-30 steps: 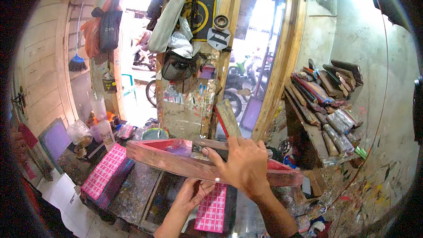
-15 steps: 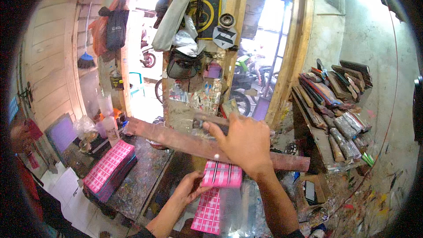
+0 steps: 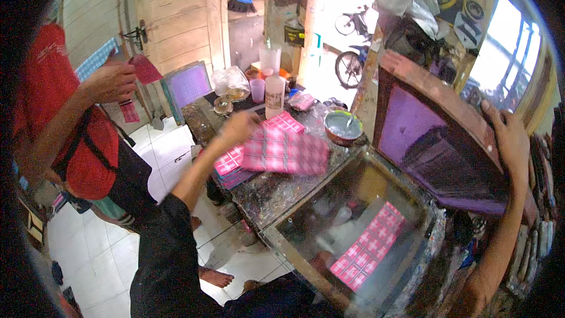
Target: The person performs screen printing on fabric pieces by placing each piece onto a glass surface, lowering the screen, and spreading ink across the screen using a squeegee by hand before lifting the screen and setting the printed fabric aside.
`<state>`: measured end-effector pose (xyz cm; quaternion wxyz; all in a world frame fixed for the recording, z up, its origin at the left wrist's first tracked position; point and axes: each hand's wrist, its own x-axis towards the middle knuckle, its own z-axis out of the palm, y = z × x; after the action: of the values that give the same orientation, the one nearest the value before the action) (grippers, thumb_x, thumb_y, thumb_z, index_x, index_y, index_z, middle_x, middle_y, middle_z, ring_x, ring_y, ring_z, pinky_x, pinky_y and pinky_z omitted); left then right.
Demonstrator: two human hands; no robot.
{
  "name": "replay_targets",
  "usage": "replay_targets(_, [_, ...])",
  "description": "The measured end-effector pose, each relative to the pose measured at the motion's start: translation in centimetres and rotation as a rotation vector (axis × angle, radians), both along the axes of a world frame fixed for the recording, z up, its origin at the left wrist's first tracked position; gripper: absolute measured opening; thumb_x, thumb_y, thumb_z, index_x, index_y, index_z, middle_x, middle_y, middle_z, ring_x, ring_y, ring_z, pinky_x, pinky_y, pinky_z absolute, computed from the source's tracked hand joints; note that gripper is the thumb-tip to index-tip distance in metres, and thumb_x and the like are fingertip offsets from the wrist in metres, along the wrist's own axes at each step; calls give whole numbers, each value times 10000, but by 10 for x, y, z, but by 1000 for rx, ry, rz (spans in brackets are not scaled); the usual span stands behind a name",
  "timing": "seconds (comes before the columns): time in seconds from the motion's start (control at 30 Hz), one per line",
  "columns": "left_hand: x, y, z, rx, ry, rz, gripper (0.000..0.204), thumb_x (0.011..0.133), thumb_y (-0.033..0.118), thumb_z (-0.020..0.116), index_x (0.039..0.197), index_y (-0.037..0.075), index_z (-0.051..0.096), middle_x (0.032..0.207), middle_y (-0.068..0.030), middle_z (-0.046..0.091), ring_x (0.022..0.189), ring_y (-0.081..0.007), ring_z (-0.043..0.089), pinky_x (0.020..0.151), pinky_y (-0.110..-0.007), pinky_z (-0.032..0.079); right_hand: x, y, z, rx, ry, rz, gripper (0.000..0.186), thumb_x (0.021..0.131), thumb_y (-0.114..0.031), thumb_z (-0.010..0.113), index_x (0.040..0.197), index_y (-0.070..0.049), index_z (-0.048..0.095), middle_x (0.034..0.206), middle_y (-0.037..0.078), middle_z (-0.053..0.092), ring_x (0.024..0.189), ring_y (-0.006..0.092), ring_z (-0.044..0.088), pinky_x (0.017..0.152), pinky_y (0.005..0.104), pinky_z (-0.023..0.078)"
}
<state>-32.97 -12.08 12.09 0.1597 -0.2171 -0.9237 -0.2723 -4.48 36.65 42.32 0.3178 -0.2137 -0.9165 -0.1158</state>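
Note:
My left hand (image 3: 238,131) grips a blurred pink checked piece (image 3: 285,153) and holds it over a stack of pink printed pieces (image 3: 228,163) on the stained worktop (image 3: 276,194). My right hand (image 3: 509,141) holds the wooden rim of a screen frame (image 3: 435,85), raised on edge at the right, with purple mesh (image 3: 397,123) facing left. Below the screen, a long pink checked strip (image 3: 368,247) lies on the glass surface (image 3: 312,224).
Another person (image 3: 50,112) in red stands at the left, a hand (image 3: 115,82) raised near a red scrap. A green bowl (image 3: 342,125), bottle (image 3: 274,99) and cups (image 3: 257,89) sit at the back. A doorway shows parked two-wheelers. Rods (image 3: 538,212) crowd the right.
The view has swung left. The screen, lying across the worktop earlier, is now tilted up at the right. My left hand has carried a checked piece from beneath it leftward to the stack.

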Motion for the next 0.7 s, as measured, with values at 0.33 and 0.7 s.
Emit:
replay_targets(0.33, [221,128,-106,-386,-252,-730,402,902,250,616,1257,62,603,1290,-163,545,1218,-360,518,1005,-476,442,-30,1,10,285,-248,234,426,981,-346,463,1351,-162,568,1080,246,639,989,411,649,900,466,485])
replay_targets(0.7, [242,214,-145,-579,-12,-1011,649,981,468,483,1491,72,413,1605,-100,314,1478,-279,297,1184,-537,199,-10,0,0,-120,15,265,664,945,-587,504,1150,16,688,1137,283,671,1032,401,656,937,441,475])
